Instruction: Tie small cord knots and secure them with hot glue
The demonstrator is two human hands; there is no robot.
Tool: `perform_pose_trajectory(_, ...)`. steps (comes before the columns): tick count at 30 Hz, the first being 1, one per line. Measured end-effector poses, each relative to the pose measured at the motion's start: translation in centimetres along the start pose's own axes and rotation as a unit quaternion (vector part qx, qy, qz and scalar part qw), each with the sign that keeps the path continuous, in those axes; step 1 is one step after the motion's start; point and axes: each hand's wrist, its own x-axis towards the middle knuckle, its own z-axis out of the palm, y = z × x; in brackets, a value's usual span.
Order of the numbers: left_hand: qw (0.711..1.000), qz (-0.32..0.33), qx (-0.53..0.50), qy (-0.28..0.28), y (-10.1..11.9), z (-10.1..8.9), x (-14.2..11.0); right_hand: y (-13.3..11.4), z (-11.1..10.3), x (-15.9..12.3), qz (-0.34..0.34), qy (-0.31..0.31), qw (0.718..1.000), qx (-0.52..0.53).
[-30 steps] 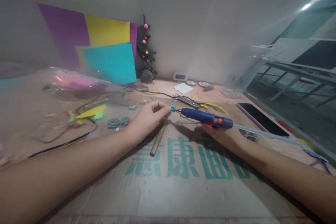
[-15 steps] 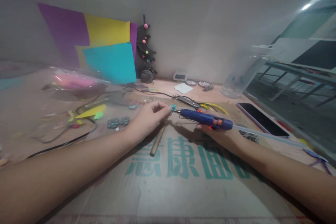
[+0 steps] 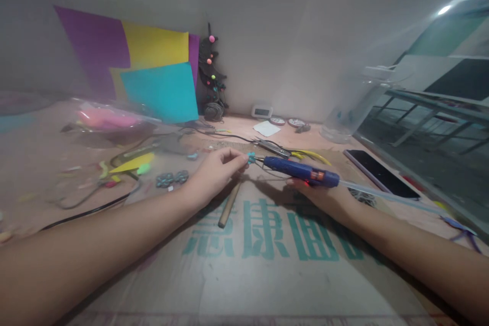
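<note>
Between thumb and fingers, my left hand (image 3: 219,172) pinches a small turquoise flower-shaped piece (image 3: 251,157). My right hand (image 3: 319,194) is wrapped round a blue hot glue gun (image 3: 300,171), its fingers partly hidden behind the body. The gun's metal nozzle points left and is at the turquoise piece; I cannot tell whether they touch. A clear glue stick (image 3: 382,195) runs out of the gun's back end. Below my left hand a short wooden stick (image 3: 229,208) lies on the printed board (image 3: 263,285). Grey-blue flower shapes (image 3: 171,179) lie left of my left wrist.
Scissors or pliers with yellow handles (image 3: 311,156) lie behind the glue gun. A phone (image 3: 382,174) and a clear plastic cup (image 3: 338,117) stand to the right. Coloured sheets (image 3: 160,91) and a dark beaded wire ornament (image 3: 213,81) lean at the back wall. A black cable (image 3: 87,211) crosses the left.
The glue gun has shifted very slightly, its front end a little higher, still beside the turquoise piece. My left hand has hardly moved.
</note>
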Motion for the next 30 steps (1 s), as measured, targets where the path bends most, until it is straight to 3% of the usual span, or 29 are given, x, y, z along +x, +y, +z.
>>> perform_pose_trajectory(5, 1.000, -0.001, 0.001, 0.000, 0.1, 0.0, 0.1, -0.9, -0.4, 0.4, 0.016, -0.020, 0.999, 0.025)
perform_pose_trajectory(12, 1.000, -0.006, -0.007, 0.007, 0.4, 0.2, 0.0, -3.3, -3.0, 0.9, 0.022, -0.032, 0.995, 0.093)
perform_pose_trajectory(16, 1.000, -0.001, 0.009, 0.006, 0.5, 0.2, -0.1, -3.4, -4.7, 2.7, 0.062, 0.022, 0.989, 0.133)
perform_pose_trajectory(21, 1.000, 0.002, 0.010, 0.008, 0.4, 0.4, -0.1, 0.9, -4.9, 7.5, 0.158, 0.000, 0.981, 0.111)
perform_pose_trajectory(26, 0.999, -0.004, 0.030, 0.013, 0.6, 0.5, -0.2, 6.3, -2.5, 10.5, 0.183, -0.085, 0.979, 0.040)
perform_pose_trajectory(30, 1.000, -0.010, 0.028, 0.009, 0.4, 0.5, -0.1, 7.1, -0.6, 11.5, 0.164, -0.102, 0.981, 0.014)
